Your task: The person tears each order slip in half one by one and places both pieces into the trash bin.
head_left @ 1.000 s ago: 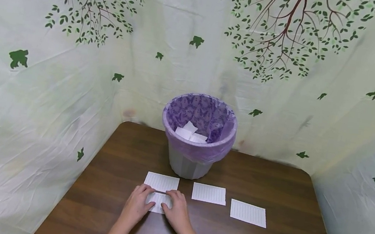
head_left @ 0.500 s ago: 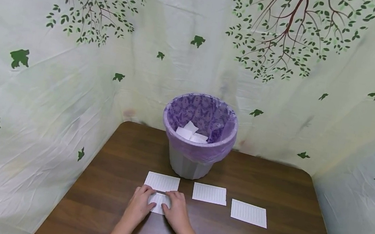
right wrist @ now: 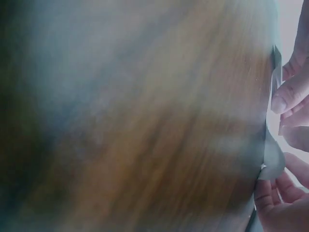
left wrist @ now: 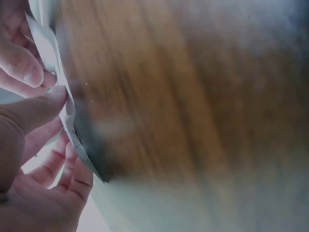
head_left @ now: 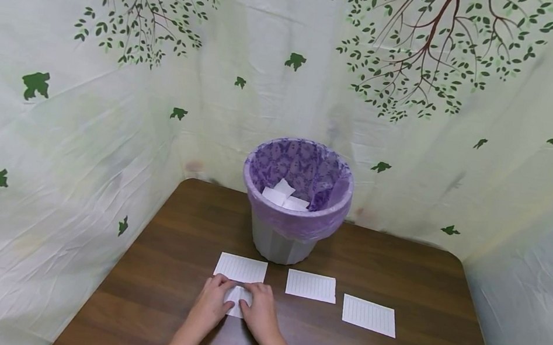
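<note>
Both hands hold one white lined card (head_left: 237,302) near the front of the table in the head view. The left hand (head_left: 209,305) pinches its left side, and the right hand (head_left: 261,313) pinches its right side, thumbs on the near face. Fingers cover both ends of this card. In the left wrist view the card's edge (left wrist: 69,118) looks wavy between thumb and fingers. A bent part of the card (right wrist: 274,157) bulges beside the fingers in the right wrist view. Just beyond the hands lies another lined card (head_left: 241,267), flat on the table.
Two more lined cards, a middle one (head_left: 312,286) and a right one (head_left: 369,316), lie on the brown wooden table (head_left: 400,272). Behind them stands a bin (head_left: 281,245) with a purple liner (head_left: 296,222), holding white paper pieces (head_left: 284,192). A leaf-printed curtain (head_left: 227,148) surrounds the table.
The left hand has shifted slightly right toward the right hand, and less of the held card shows between them. The view has turned a little; the other cards and bin stay put.
</note>
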A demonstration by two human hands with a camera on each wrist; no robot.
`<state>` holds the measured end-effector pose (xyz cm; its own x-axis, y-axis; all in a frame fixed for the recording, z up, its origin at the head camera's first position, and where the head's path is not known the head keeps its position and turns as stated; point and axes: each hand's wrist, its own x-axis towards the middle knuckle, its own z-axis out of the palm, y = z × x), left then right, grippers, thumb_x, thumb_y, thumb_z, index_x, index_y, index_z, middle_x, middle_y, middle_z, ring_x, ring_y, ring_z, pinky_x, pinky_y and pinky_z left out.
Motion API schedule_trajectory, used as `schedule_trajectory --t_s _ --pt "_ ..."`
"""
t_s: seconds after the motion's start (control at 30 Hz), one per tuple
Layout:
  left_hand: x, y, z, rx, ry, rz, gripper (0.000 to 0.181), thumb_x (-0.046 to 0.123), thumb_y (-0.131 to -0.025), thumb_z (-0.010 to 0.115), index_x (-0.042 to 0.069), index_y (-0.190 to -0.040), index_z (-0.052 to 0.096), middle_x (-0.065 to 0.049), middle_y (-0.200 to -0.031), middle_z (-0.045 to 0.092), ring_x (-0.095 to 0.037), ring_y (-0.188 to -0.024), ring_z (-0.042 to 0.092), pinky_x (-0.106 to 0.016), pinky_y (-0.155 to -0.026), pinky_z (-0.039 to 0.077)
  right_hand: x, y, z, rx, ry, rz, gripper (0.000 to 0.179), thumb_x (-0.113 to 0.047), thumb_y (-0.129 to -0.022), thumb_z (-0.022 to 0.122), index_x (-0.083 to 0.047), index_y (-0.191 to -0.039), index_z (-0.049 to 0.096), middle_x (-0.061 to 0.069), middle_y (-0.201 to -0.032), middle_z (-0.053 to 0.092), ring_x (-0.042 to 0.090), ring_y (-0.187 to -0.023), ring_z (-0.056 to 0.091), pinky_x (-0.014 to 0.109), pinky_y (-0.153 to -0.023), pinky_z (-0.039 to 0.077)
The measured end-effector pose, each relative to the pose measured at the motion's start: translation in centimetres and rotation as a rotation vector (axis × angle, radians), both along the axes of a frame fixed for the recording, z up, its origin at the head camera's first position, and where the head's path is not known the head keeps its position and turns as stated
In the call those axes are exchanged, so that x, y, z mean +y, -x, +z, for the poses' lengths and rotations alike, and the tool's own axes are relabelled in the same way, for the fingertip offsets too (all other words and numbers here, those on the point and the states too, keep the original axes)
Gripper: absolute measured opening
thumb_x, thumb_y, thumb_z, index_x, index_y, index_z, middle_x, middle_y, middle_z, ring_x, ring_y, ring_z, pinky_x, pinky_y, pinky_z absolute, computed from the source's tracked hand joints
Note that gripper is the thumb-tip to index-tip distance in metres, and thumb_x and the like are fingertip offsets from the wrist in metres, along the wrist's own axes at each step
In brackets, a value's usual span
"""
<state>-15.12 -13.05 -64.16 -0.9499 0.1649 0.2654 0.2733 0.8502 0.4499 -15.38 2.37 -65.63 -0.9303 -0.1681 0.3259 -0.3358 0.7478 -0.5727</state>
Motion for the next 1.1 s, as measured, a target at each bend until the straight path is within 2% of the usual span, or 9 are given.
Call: schedule_trajectory --t_s 0.17,0.33,0.5,0.57,0.73,0.9,1.1 --pt "0.3 -0.3 0.0 -0.051 -0.043 0.012 0.038 0.004 -0.075 0.093 0.005 -0.109 0.075 -0.007 -0.102 0.063 -0.031 -0.098 0.060 -0.047 -0.085 0.055 0.0 -0.1 0.2 -0.068 0.095 -0.016 0.024 -0.004 -0.083 0.085 -0.001 -0.106 0.079 0.009 -0.097 0.077 0.024 -0.088 0.070 0.035 -0.079 0.057" --pt "0.5 -0.5 0.0 -0.094 -0.072 0.017 0.035 0.003 -0.076 0.091 0.008 -0.105 0.072 -0.007 -0.103 0.064 -0.031 -0.100 0.062 -0.048 -0.085 0.056 0.1 0.0 0.3 -0.104 0.118 -0.004 0.019 -0.006 -0.086 0.084 -0.003 -0.105 0.081 0.009 -0.095 0.079 0.022 -0.086 0.073 0.034 -0.077 0.059" --pt "0.8 -0.7 0.1 -0.107 -0.079 -0.003 0.035 0.002 -0.075 0.091 0.010 -0.100 0.068 -0.005 -0.102 0.063 -0.030 -0.099 0.062 -0.046 -0.082 0.055 0.4 0.4 0.3 -0.135 0.176 -0.008 0.007 -0.007 -0.090 0.081 -0.005 -0.096 0.080 0.003 -0.082 0.075 0.006 -0.072 0.063 0.022 -0.067 0.053" --pt "1.0 -0.7 0.2 -0.091 -0.089 -0.011 0.035 0.002 -0.074 0.092 0.011 -0.097 0.066 -0.003 -0.098 0.061 -0.028 -0.095 0.061 -0.044 -0.079 0.054 0.6 0.7 0.5 -0.142 0.195 -0.017 0.002 -0.006 -0.090 0.081 -0.007 -0.090 0.079 0.000 -0.076 0.072 0.000 -0.068 0.056 0.018 -0.063 0.049" --pt "1.5 -0.7 0.4 -0.021 -0.135 -0.025 0.031 0.001 -0.076 0.089 0.012 -0.088 0.063 -0.001 -0.090 0.059 -0.022 -0.084 0.060 -0.039 -0.075 0.052 1.3 0.8 1.1 -0.128 0.204 -0.013 0.012 -0.003 -0.088 0.079 -0.010 -0.080 0.074 -0.003 -0.071 0.068 -0.002 -0.065 0.053 0.016 -0.061 0.048" --pt "1.8 -0.5 1.0 0.062 -0.235 -0.053 0.018 0.001 -0.087 0.082 0.011 -0.087 0.067 -0.001 -0.087 0.063 -0.015 -0.078 0.062 -0.030 -0.071 0.055 2.0 0.8 1.7 -0.135 0.216 0.035 0.012 -0.003 -0.090 0.076 -0.011 -0.082 0.073 -0.002 -0.073 0.068 -0.002 -0.068 0.054 0.016 -0.062 0.050" --pt "2.3 -0.2 2.1 0.123 -0.320 -0.080 0.017 -0.002 -0.087 0.081 0.010 -0.086 0.069 0.002 -0.082 0.065 -0.007 -0.073 0.062 -0.023 -0.066 0.054 2.9 0.7 2.5 -0.079 0.217 0.082 0.011 -0.003 -0.092 0.077 -0.011 -0.086 0.073 -0.002 -0.077 0.071 0.000 -0.071 0.058 0.018 -0.066 0.052"
